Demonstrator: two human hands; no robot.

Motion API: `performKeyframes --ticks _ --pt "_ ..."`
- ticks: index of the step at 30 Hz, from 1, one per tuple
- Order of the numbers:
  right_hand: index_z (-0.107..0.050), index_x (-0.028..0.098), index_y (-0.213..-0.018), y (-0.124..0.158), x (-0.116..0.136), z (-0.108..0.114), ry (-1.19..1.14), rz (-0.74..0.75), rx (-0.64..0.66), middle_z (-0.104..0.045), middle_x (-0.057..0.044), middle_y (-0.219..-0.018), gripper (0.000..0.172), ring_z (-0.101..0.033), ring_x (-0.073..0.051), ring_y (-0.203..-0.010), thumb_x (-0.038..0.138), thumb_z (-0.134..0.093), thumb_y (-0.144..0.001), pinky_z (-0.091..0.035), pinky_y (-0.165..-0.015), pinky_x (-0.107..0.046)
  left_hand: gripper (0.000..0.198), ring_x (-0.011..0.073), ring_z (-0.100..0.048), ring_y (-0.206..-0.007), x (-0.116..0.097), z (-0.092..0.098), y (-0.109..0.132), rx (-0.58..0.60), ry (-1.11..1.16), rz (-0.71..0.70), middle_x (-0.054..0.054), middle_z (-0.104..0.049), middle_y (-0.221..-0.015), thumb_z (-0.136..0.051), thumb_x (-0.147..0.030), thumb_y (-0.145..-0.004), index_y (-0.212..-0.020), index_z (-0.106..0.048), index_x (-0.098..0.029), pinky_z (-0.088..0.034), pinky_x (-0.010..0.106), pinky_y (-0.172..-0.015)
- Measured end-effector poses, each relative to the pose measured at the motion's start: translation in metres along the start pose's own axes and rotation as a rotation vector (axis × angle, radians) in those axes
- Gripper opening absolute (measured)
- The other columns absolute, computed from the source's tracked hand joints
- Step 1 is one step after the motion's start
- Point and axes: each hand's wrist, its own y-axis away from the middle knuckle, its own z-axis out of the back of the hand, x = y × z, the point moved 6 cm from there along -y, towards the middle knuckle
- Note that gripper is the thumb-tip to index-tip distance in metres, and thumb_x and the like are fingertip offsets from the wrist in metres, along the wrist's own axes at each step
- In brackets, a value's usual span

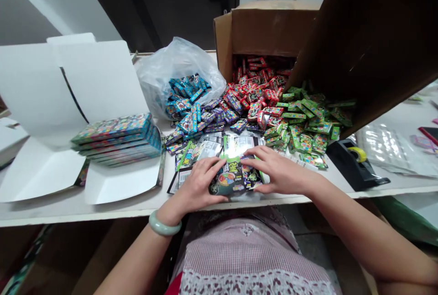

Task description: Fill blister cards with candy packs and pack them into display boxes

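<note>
Both my hands rest on a black-and-green printed packet (227, 177) near the table's front edge. My left hand (201, 181), with a pale green bangle at its wrist, lies along the packet's left side, thumb and fingers apart. On the right side, my right hand (273, 169) has its fingers spread over the packet's edge. More flat printed packets (208, 148) lie beneath and behind it, partly hidden. Just beyond them are heaps of small boxes: purple (208, 119), red (255, 96) and green (308, 121).
A clear plastic bag (153, 76) holds blue small boxes. Behind the heap, a cardboard box (267, 30) lies open with red boxes spilling out. At left, an open white carton (123, 188) holds a stack of patterned boxes (116, 131). A black tape dispenser (352, 167) stands at right.
</note>
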Motion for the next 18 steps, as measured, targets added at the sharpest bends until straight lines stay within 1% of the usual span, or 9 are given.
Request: performKeyframes --ticks 2,5,7,8,9,11,13,16,18 --pt "-0.047 0.026 -0.137 -0.002 0.001 -0.001 -0.034 0.005 -0.006 -0.050 -0.013 -0.132 0.069 -0.045 -0.031 -0.123 0.032 -0.074 -0.074 -0.041 -0.102 -0.051 0.097 0.0340 -0.043 -0.125 0.000 0.000 -0.001 0.011 0.021 0.009 0.016 -0.045 -0.136 -0.074 -0.053 -0.070 -0.149 -0.025 -0.025 -0.037 0.053 -0.105" --pt "-0.035 0.026 -0.144 -0.007 0.001 -0.007 -0.114 0.016 -0.034 -0.045 -0.014 -0.137 0.084 -0.043 -0.030 -0.128 0.042 -0.076 -0.073 -0.040 -0.104 -0.049 0.098 0.0337 -0.043 -0.125 -0.001 0.001 -0.002 0.004 0.052 0.021 0.016 -0.045 -0.135 -0.074 -0.055 -0.069 -0.148 -0.027 -0.023 -0.037 0.053 -0.106" --pt "-0.027 0.025 -0.147 -0.012 0.002 -0.012 -0.178 -0.003 -0.096 -0.038 -0.016 -0.144 0.093 -0.039 -0.030 -0.133 0.047 -0.077 -0.071 -0.039 -0.106 -0.047 0.098 0.0334 -0.043 -0.125 -0.001 0.002 -0.002 -0.030 0.059 0.049 0.016 -0.045 -0.134 -0.075 -0.055 -0.068 -0.147 -0.028 -0.021 -0.036 0.051 -0.107" --pt "-0.026 0.025 -0.146 -0.014 0.002 -0.013 -0.201 -0.032 -0.151 -0.038 -0.016 -0.144 0.092 -0.039 -0.030 -0.133 0.048 -0.076 -0.072 -0.039 -0.106 -0.047 0.098 0.0335 -0.043 -0.126 0.000 0.003 -0.001 -0.055 0.054 0.074 0.016 -0.045 -0.134 -0.076 -0.054 -0.068 -0.147 -0.029 -0.021 -0.036 0.051 -0.107" --pt "-0.028 0.026 -0.145 -0.015 0.002 -0.015 -0.213 -0.071 -0.210 -0.041 -0.015 -0.142 0.086 -0.042 -0.030 -0.131 0.047 -0.074 -0.075 -0.040 -0.105 -0.048 0.099 0.0338 -0.042 -0.126 0.002 0.004 0.001 -0.083 0.045 0.103 0.016 -0.045 -0.134 -0.076 -0.054 -0.067 -0.147 -0.029 -0.021 -0.035 0.052 -0.108" --pt "-0.038 0.027 -0.139 -0.018 0.004 -0.019 -0.212 -0.147 -0.295 -0.055 -0.013 -0.129 0.063 -0.051 -0.029 -0.121 0.041 -0.065 -0.084 -0.042 -0.101 -0.050 0.099 0.0347 -0.042 -0.127 0.005 0.005 0.005 -0.129 0.025 0.142 0.016 -0.045 -0.134 -0.076 -0.054 -0.067 -0.147 -0.028 -0.022 -0.033 0.054 -0.109" --pt "-0.048 0.028 -0.131 -0.021 0.008 -0.025 -0.224 -0.176 -0.286 -0.063 -0.011 -0.117 0.042 -0.057 -0.028 -0.111 0.034 -0.056 -0.091 -0.043 -0.096 -0.051 0.100 0.0347 -0.042 -0.127 0.008 0.005 0.010 -0.143 0.022 0.147 0.016 -0.046 -0.134 -0.076 -0.054 -0.067 -0.148 -0.027 -0.022 -0.034 0.053 -0.108" --pt "-0.057 0.028 -0.124 -0.038 0.006 -0.031 -0.360 -0.145 -0.182 -0.068 -0.008 -0.111 0.033 -0.061 -0.026 -0.103 0.034 -0.053 -0.092 -0.046 -0.091 -0.047 0.101 0.0341 -0.044 -0.125 0.012 0.009 0.018 -0.148 0.022 0.145 0.016 -0.047 -0.133 -0.077 -0.052 -0.066 -0.148 -0.027 -0.021 -0.035 0.053 -0.108" --pt "-0.063 0.025 -0.115 -0.060 -0.008 -0.026 -0.462 -0.199 -0.226 -0.071 -0.007 -0.102 0.028 -0.065 -0.024 -0.095 0.036 -0.052 -0.092 -0.050 -0.086 -0.042 0.101 0.0353 -0.043 -0.126 0.017 0.016 0.027 -0.157 0.006 0.181 0.016 -0.046 -0.134 -0.078 -0.050 -0.065 -0.148 -0.027 -0.022 -0.036 0.054 -0.107"
